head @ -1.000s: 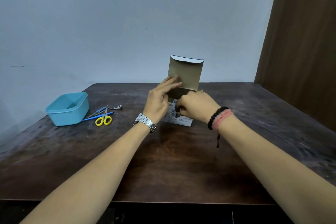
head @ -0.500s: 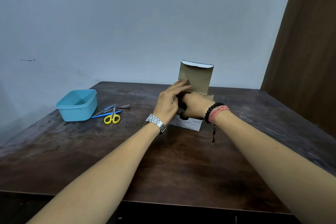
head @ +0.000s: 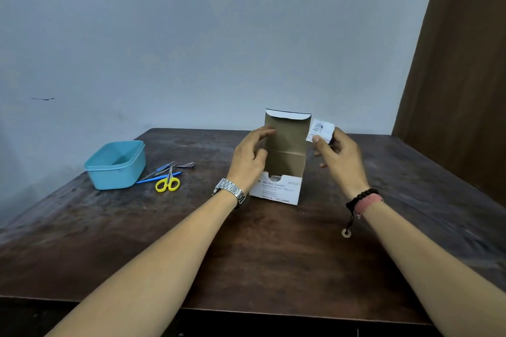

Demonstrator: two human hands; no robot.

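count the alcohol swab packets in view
1. The swab packet is pinched in the right hand, held up just right of the raised flap of the box. More may be hidden inside the box.

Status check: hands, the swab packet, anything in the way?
Right hand pinches swab packet, up beside the raised flap. Left hand relaxed at the flap. Alcohol swab box open on table. Scissors, blue tub off left, clear of hands.
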